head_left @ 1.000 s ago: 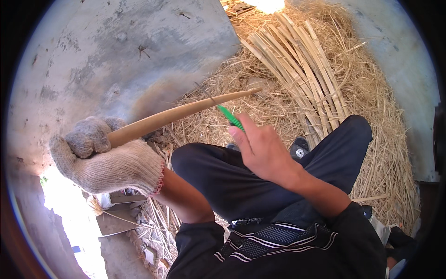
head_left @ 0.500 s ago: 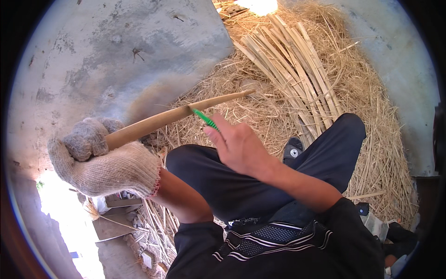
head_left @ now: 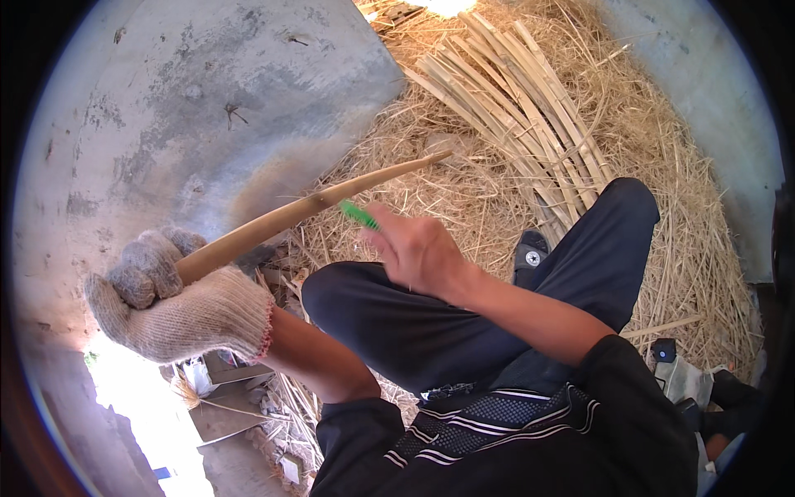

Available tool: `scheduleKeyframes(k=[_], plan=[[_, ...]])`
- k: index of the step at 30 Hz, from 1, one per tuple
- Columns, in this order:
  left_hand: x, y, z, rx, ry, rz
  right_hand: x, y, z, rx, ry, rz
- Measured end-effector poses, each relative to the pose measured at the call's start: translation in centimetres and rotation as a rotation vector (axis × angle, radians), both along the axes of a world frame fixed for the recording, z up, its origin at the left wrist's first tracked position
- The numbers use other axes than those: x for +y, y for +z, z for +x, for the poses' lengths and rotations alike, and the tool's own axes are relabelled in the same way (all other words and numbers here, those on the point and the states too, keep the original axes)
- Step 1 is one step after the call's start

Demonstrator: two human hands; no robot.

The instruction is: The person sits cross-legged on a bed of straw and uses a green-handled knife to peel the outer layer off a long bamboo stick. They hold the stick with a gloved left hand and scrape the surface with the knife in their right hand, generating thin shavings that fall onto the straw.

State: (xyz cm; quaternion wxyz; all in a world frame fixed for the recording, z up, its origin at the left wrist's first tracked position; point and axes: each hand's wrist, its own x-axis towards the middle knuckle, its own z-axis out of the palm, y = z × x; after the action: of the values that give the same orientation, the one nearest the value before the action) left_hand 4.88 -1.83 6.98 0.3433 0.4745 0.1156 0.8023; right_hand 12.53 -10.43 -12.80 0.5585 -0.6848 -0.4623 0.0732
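Observation:
My left hand (head_left: 174,298), in a grey-white knitted glove, is closed around the thick end of a long tan bamboo strip (head_left: 281,218). The strip slants up to the right and tapers to a thin tip over the straw; a dark mark crosses it near mid-length. My bare right hand (head_left: 418,253) grips a slim green tool (head_left: 359,215), slightly blurred, whose exact kind I cannot make out. Its front end lies close by the strip's lower edge, to the right of the dark mark; whether they touch is unclear.
Loose straw (head_left: 671,240) covers the floor ahead and to the right. A bundle of split bamboo strips (head_left: 530,116) lies beyond my bent knees (head_left: 621,207). A grey, stained slab-like surface (head_left: 207,99) stands at the left. A small black box (head_left: 664,349) rests at lower right.
The dark mark on the bamboo strip has shifted left, while the green tool's end stays at nearly the same place, now right of the mark. The whole view has tilted slightly.

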Motion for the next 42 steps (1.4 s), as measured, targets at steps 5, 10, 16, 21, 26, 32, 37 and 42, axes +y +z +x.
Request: scheduleKeyframes(k=[5, 10, 16, 21, 26, 32, 37, 42], plan=[[0.0, 0.3, 0.1, -0.015, 0.050, 0.005, 2.2, -7.9, 4.1, 0.257, -0.249, -0.415], [0.4, 0.3, 0.6, -0.052, 0.092, -0.002, 0.5, -0.4, 2.0, 0.151, -0.030, -0.250], [-0.2, 0.3, 0.9, -0.035, 0.046, 0.025, 2.1, -9.8, 4.2, 0.066, -0.259, -0.233], [1.5, 0.3, 0.0, -0.056, 0.106, -0.015, 3.3, -5.3, 2.5, 0.069, -0.184, -0.217], [1.7, 0.2, -0.1, -0.043, 0.027, 0.058, 2.6, -4.3, 3.1, -0.037, -0.078, -0.423], [1.3, 0.2, 0.2, -0.044, 0.053, 0.031, 1.6, -5.8, 4.8, 0.238, -0.145, -0.464], [2.0, 0.0, -0.3, -0.024, -0.042, 0.065, 1.8, -1.9, 2.6, 0.038, 0.101, -0.147], [2.0, 0.3, -0.2, 0.000, -0.100, 0.097, 2.1, -11.6, 7.8, 0.017, -0.238, -0.637]])
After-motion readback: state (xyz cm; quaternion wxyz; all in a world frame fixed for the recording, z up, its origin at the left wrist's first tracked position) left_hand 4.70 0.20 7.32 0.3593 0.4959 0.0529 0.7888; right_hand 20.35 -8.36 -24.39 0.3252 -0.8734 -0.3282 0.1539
